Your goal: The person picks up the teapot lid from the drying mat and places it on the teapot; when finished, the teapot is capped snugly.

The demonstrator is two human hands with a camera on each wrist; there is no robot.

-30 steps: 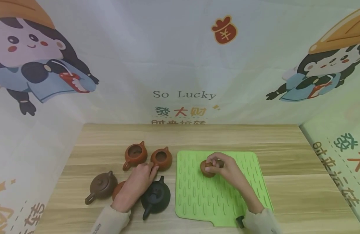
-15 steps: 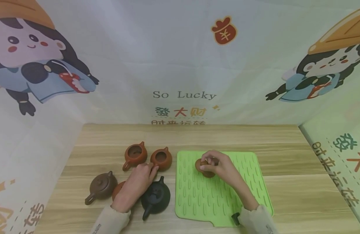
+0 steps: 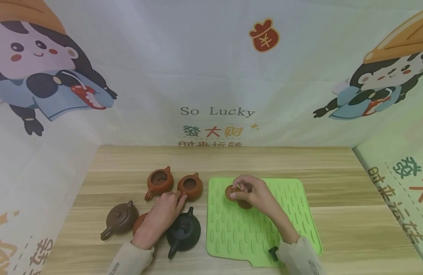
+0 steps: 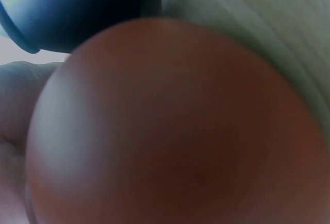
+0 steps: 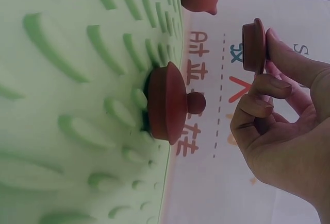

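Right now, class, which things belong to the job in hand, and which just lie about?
Apparently in the job:
reddish teapot lid, pinched in the right hand
second lid on green mat
open orange teapot, held by the left hand
perhaps another open teapot

Seemingly lying about:
brown lidded teapot
black teapot
orange teapot, mostly hidden

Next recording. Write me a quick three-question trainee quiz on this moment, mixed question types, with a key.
1. What does the right hand pinch?
2. In the head view, how many reddish teapots show an open mouth?
3. Which of these lies on the green mat?
a) the black teapot
b) a knobbed lid
c) the dark brown teapot

Key:
1. A lid, held above the mat.
2. Two.
3. b
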